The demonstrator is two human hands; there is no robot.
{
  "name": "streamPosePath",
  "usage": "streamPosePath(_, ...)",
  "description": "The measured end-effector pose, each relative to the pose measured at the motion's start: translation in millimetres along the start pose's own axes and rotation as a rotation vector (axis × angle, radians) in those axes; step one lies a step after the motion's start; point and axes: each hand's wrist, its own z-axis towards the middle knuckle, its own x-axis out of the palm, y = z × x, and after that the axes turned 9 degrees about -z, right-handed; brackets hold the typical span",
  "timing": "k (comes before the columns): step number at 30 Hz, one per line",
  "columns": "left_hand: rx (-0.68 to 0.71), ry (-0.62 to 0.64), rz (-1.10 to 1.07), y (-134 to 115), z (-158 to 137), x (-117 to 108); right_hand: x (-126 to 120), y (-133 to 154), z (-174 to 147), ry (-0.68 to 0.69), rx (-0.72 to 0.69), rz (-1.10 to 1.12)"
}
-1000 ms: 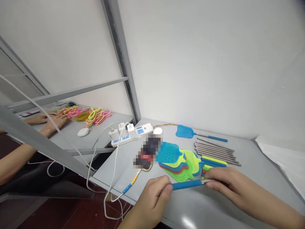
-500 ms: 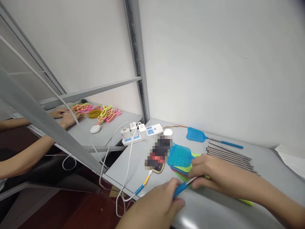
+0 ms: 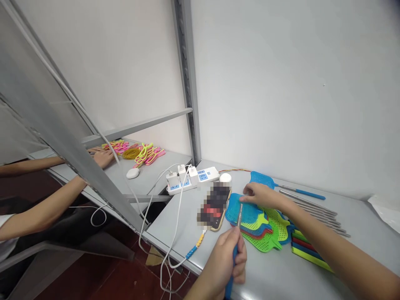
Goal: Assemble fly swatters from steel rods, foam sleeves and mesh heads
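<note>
My left hand [image 3: 223, 258] is closed around the blue handle [image 3: 229, 287] of a thin metal rod [image 3: 240, 216], whose bare tip points up and away. My right hand [image 3: 264, 195] has its thumb and fingers pinched at the far edge of a blue fly swatter head [image 3: 233, 208], the top one of a fanned pile. Beneath it lie yellow, red, blue and green swatter heads [image 3: 265, 241]. Beside the pile, partly behind my right forearm, are several coloured handles [image 3: 308, 250].
Several metal rods [image 3: 321, 214] and a blue swatter with a handle [image 3: 261, 178] lie near the wall. A phone [image 3: 215, 208] on a cable and a power strip [image 3: 208, 175] are leftward. Behind a metal post [image 3: 187, 83], another person's hands [image 3: 103, 157] are by coloured cords [image 3: 150, 154].
My right hand has left the rod and moved back onto the top blue swatter head. My left hand has turned the rod upright, and the pile and handles are more exposed.
</note>
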Motion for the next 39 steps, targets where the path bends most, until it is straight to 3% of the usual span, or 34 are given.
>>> streamPosePath(5,0.000,0.048,-0.073,6.6,8.8,14.1,7.9,-6.9,2.9,-0.024,0.031,0.116)
streamPosePath(11,-0.130,0.373,-0.145,-11.5,33.9,63.7,-17.6,-16.3,-17.3,-0.108,0.082,0.395)
streamPosePath(15,-0.184,0.619,-0.124,-25.2,59.5,95.4,-47.1,-31.1,-59.6,-0.375,0.199,0.606)
streamPosePath(20,-0.429,0.735,0.080,-9.9,86.1,126.2,-66.1,-55.4,-123.9,-0.805,0.310,0.772)
streamPosePath(27,-0.314,0.764,0.143,40.1,100.4,151.1,-41.2,-76.9,-172.7,-1.082,0.401,0.951)
streamPosePath(32,-0.319,0.721,0.094,66.5,109.0,149.4,-24.5,-82.2,-182.5,-1.094,0.421,0.996)
streamPosePath(39,-0.318,0.676,0.077,68.8,110.0,146.1,-23.9,-80.8,-186.3,-1.120,0.396,0.897)
